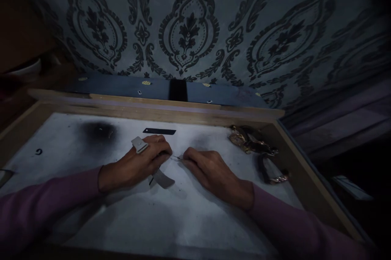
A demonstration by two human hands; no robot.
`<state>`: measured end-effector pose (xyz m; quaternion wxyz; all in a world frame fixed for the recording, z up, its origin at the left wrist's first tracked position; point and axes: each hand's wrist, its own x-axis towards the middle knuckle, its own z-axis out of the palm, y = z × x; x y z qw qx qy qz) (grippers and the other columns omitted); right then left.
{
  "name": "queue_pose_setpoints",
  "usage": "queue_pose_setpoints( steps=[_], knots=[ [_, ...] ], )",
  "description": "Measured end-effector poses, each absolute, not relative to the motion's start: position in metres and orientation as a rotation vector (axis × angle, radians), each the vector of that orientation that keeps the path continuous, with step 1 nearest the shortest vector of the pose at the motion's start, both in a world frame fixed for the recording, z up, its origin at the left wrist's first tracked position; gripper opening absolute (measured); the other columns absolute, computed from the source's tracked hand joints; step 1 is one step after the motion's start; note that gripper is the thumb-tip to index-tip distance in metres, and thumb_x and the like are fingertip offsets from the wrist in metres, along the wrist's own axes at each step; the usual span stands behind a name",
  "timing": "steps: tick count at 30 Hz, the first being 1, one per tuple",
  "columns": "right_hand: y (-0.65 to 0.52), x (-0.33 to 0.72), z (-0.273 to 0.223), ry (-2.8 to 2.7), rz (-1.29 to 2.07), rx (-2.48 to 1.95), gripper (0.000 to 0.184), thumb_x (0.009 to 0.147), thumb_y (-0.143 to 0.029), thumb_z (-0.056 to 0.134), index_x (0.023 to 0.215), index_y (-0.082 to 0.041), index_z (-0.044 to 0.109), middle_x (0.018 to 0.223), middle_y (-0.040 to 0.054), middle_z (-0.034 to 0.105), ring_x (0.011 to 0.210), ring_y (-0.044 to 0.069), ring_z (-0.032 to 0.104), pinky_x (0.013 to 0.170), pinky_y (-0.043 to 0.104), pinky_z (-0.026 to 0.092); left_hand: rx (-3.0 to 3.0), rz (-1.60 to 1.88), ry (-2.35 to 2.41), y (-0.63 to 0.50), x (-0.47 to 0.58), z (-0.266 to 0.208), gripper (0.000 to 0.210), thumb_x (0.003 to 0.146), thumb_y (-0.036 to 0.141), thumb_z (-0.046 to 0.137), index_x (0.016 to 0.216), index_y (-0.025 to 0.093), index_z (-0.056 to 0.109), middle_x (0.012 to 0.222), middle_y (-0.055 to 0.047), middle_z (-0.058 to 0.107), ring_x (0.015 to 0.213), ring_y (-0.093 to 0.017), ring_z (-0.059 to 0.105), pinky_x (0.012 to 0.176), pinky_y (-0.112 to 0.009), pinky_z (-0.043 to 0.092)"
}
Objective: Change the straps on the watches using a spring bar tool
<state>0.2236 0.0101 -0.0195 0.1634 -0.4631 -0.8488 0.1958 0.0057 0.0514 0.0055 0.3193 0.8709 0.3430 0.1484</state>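
My left hand [139, 160] is closed around a grey watch strap [164, 180]. One end of the strap curves out below the fingers, and a squarish grey end [139, 145] stands up behind the knuckles. Facing it, my right hand [214, 172] pinches a thin metal tool [178, 158], whose fine tip points at the left fingertips. The hands are a small gap apart, just above the white work surface [195, 223]. What the left fingertips press on is hidden. Just beyond the left hand lies a dark flat strip [159, 131] with a small hole at one end.
Wristwatches [241, 138] lie in the far right corner, with another dark strap [270, 170] nearer. A raised wooden rim [152, 109] borders the surface. At left are a small dark curled piece [38, 151] and a black smudge [99, 132]. A patterned wall rises behind.
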Motion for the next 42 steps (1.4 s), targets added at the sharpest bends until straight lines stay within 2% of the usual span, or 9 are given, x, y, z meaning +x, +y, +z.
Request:
queue_pose_setpoints(
  steps=[5,15,21,25,35,42],
  knots=[
    [0.010,0.223,-0.021,-2.411,0.585,-1.307,0.021,0.100,-0.024,0.038,0.088,-0.016,0.054,0.070,0.0043,0.067,0.058,0.015,0.062,0.056,0.025,0.042,2.290,0.352,0.882,0.053,0.005,0.000,0.015,0.094,0.016,0.049,0.091,0.018,0.063,0.091,-0.002,0.062,0.086,-0.017,0.055,0.079,-0.032,0.042],
    [0.009,0.221,-0.021,-2.433,0.524,-1.275,0.022,0.101,-0.025,0.037,0.088,-0.017,0.053,0.068,0.0041,0.067,0.056,0.015,0.061,0.054,0.024,0.040,2.348,0.397,0.805,0.056,0.004,-0.007,0.014,0.094,0.016,0.050,0.086,0.018,0.062,0.086,0.000,0.062,0.082,-0.015,0.055,0.079,-0.031,0.040],
    [0.006,0.218,-0.023,-2.483,0.374,-1.221,0.025,0.101,-0.022,0.034,0.087,-0.016,0.053,0.064,0.0045,0.065,0.053,0.015,0.058,0.052,0.024,0.036,2.362,0.419,0.785,0.056,0.006,-0.005,0.018,0.093,0.015,0.049,0.079,0.017,0.059,0.077,0.001,0.059,0.077,-0.014,0.053,0.076,-0.030,0.038],
    [0.004,0.216,-0.024,-2.461,0.465,-1.255,0.022,0.100,-0.019,0.035,0.087,-0.015,0.054,0.064,0.0043,0.066,0.051,0.014,0.057,0.052,0.024,0.036,2.344,0.402,0.792,0.054,0.007,-0.004,0.018,0.092,0.014,0.048,0.077,0.017,0.057,0.076,0.001,0.058,0.077,-0.015,0.053,0.075,-0.030,0.038],
    [0.006,0.219,-0.021,-2.312,0.714,-1.236,0.022,0.099,-0.024,0.037,0.089,-0.016,0.055,0.065,0.0023,0.064,0.052,0.013,0.058,0.052,0.023,0.039,2.247,0.373,0.808,0.055,0.003,-0.006,0.014,0.094,0.017,0.048,0.083,0.018,0.058,0.082,0.000,0.059,0.080,-0.015,0.054,0.077,-0.030,0.041],
    [0.007,0.221,-0.019,-2.243,0.785,-1.263,0.019,0.098,-0.023,0.041,0.086,-0.017,0.055,0.067,0.0016,0.063,0.056,0.013,0.058,0.053,0.024,0.039,2.188,0.373,0.842,0.055,0.000,-0.003,0.016,0.093,0.016,0.049,0.099,0.020,0.063,0.095,-0.002,0.064,0.091,-0.017,0.057,0.083,-0.031,0.043]
  ],
)
